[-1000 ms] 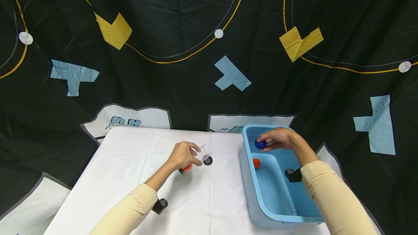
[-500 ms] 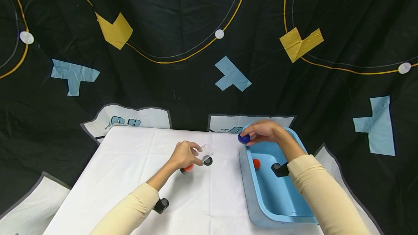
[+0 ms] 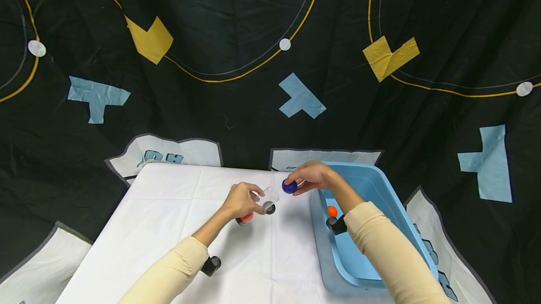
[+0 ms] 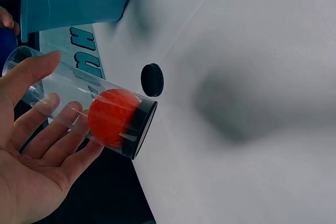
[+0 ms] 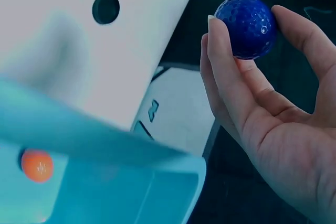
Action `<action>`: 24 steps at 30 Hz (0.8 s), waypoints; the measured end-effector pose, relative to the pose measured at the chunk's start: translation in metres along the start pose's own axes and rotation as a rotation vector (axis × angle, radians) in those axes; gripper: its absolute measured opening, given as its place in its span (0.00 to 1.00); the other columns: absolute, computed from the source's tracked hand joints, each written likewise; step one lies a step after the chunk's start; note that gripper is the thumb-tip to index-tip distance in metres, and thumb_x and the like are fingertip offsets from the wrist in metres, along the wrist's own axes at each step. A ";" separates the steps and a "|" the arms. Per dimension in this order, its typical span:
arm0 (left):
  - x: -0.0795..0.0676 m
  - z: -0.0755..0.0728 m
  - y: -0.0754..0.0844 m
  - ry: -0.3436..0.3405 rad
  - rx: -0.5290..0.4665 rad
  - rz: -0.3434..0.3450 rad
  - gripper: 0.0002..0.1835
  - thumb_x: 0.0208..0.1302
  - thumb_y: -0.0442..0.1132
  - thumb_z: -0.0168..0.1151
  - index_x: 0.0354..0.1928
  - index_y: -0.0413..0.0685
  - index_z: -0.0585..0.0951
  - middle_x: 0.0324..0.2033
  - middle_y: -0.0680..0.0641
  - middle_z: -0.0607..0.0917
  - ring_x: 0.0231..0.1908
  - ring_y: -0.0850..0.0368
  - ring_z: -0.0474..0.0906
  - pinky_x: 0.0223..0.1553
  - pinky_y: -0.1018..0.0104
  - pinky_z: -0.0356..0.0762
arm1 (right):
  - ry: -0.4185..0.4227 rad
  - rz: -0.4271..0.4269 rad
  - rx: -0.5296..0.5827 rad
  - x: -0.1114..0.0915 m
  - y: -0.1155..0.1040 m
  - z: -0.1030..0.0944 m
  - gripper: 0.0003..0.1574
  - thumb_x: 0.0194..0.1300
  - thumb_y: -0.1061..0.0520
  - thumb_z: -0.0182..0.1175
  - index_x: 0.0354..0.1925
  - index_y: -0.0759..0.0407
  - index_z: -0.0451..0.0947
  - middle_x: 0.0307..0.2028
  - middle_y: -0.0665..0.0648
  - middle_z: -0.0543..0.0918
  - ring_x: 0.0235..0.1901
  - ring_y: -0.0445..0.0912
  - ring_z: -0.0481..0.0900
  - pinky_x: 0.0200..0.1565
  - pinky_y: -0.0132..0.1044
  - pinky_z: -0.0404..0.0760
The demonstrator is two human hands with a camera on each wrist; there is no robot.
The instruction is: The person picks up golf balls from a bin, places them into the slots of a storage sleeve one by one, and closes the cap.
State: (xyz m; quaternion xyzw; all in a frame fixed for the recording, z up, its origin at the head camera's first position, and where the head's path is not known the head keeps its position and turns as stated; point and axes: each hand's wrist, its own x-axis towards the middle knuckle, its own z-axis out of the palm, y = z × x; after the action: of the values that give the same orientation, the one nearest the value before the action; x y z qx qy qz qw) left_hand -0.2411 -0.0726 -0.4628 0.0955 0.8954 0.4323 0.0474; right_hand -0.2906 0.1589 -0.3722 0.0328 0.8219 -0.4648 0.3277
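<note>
Our right hand (image 3: 310, 175) pinches the blue ball (image 3: 289, 187) between thumb and fingertips, on the ball's left side as we look down. Just left of the ball, apart from it, is the uncapped mouth of the clear tube (image 4: 68, 80), which our left hand (image 3: 241, 200) grips, thumb and fingers around its side. Its long axis runs from that mouth back leftward to a black end, where a red ball (image 4: 113, 116) sits inside. Beyond, a loose black lid (image 4: 152, 80) rests on the white table (image 3: 236, 266); right of it stands the blue tub (image 3: 321, 247), holding an orange ball (image 3: 332, 211).
</note>
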 end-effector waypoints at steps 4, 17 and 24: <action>0.001 0.000 0.000 0.000 -0.003 0.005 0.20 0.37 0.38 0.85 0.37 0.49 0.89 0.31 0.48 0.91 0.35 0.57 0.86 0.40 0.60 0.83 | -0.001 -0.010 0.010 0.003 -0.001 0.012 0.26 0.64 0.55 0.69 0.54 0.70 0.80 0.51 0.68 0.84 0.44 0.56 0.89 0.54 0.48 0.83; 0.002 0.002 0.001 -0.011 -0.006 0.015 0.20 0.37 0.40 0.85 0.37 0.50 0.89 0.32 0.48 0.91 0.37 0.56 0.87 0.42 0.59 0.84 | -0.013 -0.026 0.019 0.014 0.001 0.031 0.23 0.62 0.56 0.70 0.49 0.72 0.81 0.51 0.70 0.83 0.48 0.60 0.88 0.49 0.44 0.86; 0.002 0.002 0.001 0.001 0.005 0.019 0.20 0.37 0.40 0.85 0.37 0.51 0.89 0.31 0.49 0.91 0.35 0.58 0.86 0.42 0.59 0.84 | -0.019 -0.034 0.007 0.016 0.001 0.035 0.23 0.62 0.56 0.70 0.50 0.71 0.82 0.48 0.68 0.84 0.44 0.57 0.89 0.48 0.43 0.87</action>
State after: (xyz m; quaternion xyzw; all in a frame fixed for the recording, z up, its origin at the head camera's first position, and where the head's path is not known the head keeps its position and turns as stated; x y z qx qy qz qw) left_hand -0.2430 -0.0703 -0.4633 0.1036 0.8955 0.4307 0.0426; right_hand -0.2854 0.1278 -0.3946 0.0154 0.8176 -0.4735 0.3272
